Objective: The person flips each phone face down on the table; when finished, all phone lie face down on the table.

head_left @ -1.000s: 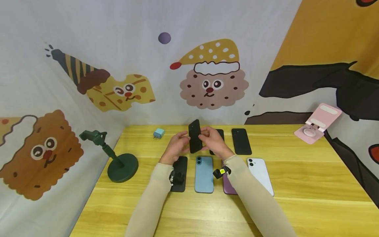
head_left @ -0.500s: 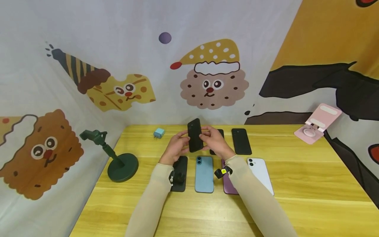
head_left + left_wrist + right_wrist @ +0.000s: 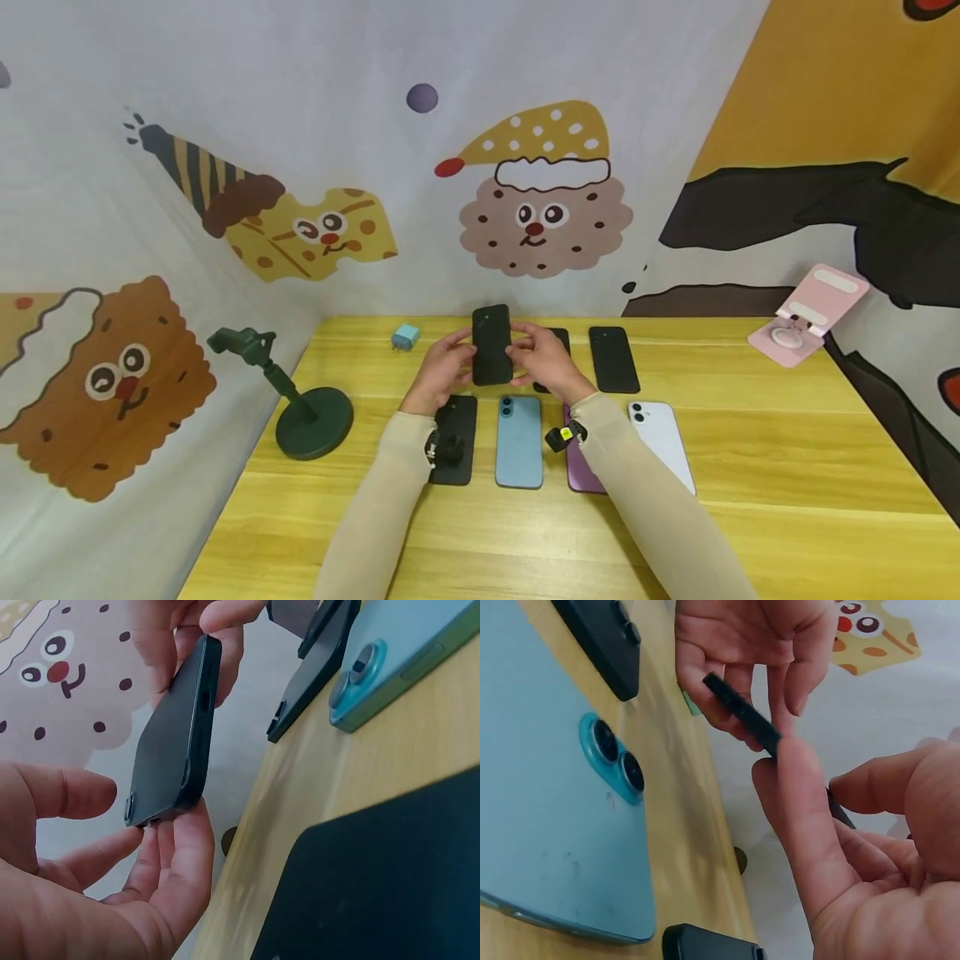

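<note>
Both hands hold a black smartphone upright above the back of the table, its camera end up and its back toward the head camera. My left hand is at its left edge; in the left wrist view its fingers curl under the phone, with the thumb slightly apart. My right hand pinches the right edge between thumb and fingers. Below lie a black phone partly under the left wrist, a light blue phone, a purple phone and a white phone, the last two partly covered by the right arm.
Behind the right hand lies a half-hidden black phone, with another black phone beside it. A blue charger plug sits back left. A dark green stand is at left, a pink folding stand at right. A printed cloth hangs behind.
The held phone has turned so its back faces the head camera more squarely, and it stands straighter. Both hands keep nearly the same place; the phones on the table have not moved.
</note>
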The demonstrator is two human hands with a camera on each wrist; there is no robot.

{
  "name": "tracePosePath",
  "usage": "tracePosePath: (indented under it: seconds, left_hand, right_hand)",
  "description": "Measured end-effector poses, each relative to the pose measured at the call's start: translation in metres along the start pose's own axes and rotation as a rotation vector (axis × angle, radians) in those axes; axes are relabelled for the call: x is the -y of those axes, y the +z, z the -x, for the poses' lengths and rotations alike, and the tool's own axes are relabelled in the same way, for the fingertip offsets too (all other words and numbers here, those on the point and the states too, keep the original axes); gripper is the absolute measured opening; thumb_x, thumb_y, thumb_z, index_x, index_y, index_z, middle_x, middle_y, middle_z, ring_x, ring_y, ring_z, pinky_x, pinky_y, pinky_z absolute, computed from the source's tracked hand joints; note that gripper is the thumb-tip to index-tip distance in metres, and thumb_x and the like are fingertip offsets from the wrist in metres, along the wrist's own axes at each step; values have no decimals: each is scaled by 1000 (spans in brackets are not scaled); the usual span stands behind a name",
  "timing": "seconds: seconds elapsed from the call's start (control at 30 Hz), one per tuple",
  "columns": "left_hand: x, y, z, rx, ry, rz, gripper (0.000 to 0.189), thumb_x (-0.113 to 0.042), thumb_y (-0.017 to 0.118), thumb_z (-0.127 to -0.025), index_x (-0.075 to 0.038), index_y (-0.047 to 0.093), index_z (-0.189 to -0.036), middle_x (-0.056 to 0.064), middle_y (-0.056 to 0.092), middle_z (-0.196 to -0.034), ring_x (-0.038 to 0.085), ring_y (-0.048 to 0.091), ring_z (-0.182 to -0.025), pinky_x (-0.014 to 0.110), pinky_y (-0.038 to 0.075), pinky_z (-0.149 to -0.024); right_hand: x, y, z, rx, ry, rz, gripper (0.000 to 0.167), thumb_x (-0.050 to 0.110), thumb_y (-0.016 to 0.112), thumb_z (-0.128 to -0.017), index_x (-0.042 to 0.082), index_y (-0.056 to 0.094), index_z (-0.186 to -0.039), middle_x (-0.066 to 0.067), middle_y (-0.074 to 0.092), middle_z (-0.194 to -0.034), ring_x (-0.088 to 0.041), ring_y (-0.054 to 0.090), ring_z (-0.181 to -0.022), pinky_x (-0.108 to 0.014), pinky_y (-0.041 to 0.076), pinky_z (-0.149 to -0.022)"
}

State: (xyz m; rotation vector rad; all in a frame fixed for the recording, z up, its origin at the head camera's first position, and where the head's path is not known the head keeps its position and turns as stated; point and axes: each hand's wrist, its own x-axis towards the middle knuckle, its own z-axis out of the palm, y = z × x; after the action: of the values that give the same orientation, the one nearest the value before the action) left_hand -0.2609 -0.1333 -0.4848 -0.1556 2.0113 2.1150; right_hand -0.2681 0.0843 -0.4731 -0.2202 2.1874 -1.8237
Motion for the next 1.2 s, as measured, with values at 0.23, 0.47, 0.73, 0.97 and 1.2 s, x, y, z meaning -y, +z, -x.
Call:
tracePosePath:
  seconds: [0.23, 0.47, 0.73, 0.97, 1.2]
  left_hand:
    - [1, -2, 0, 2, 3, -12, 49, -17, 60, -105, -22, 56, -154, 11, 63, -128, 18, 63, -96, 27, 50, -68]
    - [4, -3, -2, -12, -24, -74, 48, -19, 60, -107, -19, 56, -155, 13, 61, -143, 24, 67, -114, 32, 59, -84]
    - [9, -3, -4, -18, -45, -127, 47, -18, 57, -108, -15, 56, -155, 18, 58, -152, 35, 61, -136, 49, 55, -108]
    - [9, -3, -4, -42, -58, -205, 47, -19, 57, -108, -13, 57, -154, 17, 59, -151, 33, 62, -135, 48, 55, -108]
    - [8, -3, 0, -57, -65, -252, 48, -21, 56, -109, -12, 54, -156, 17, 57, -155, 32, 61, -136, 44, 56, -108]
  right_hand:
    - [-10, 2, -6, -34, 3, 92, 59, 15, 65, -106, 14, 44, -161, -21, 66, -140, -24, 74, -80, -40, 66, -69]
    - [-17, 6, -11, -46, 19, 159, 58, 15, 66, -105, 12, 47, -159, -20, 69, -135, -22, 77, -82, -37, 66, -71]
    - [-25, 11, -15, -70, 17, 209, 57, 12, 69, -103, 8, 50, -157, -19, 71, -130, -22, 77, -86, -35, 66, -69]
    - [-29, 16, -20, -106, 44, 212, 58, 8, 73, -99, 8, 55, -154, -17, 73, -123, -23, 79, -87, -34, 66, -67]
    - [-29, 17, -17, -110, 37, 232, 60, 7, 75, -98, 8, 55, -155, -19, 73, -130, -22, 80, -85, -32, 65, -67]
